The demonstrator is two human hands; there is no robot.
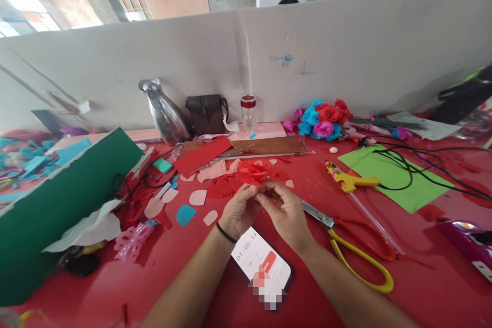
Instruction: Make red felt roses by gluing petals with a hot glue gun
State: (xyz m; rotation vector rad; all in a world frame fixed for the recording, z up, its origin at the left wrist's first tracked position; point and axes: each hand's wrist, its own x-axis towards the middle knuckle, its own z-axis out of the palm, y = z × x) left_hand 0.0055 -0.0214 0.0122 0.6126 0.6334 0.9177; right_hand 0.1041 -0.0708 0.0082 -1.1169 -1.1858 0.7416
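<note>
The red paper flower (253,170) sits at the fingertips of both hands, above the tabletop (307,174), and looks partly formed, with layered petals spread loosely. Complete blooms already stand in the bouquet (325,120) by the partition, while cut paper petals (198,197) lie loose and unattached, so some assembling seems left. The left hand (241,210) is nearly closed, thumb and finger pinching the flower's base; the right hand (286,210) curls in against it, fingertips gathered on the same base, partly hidden
</note>
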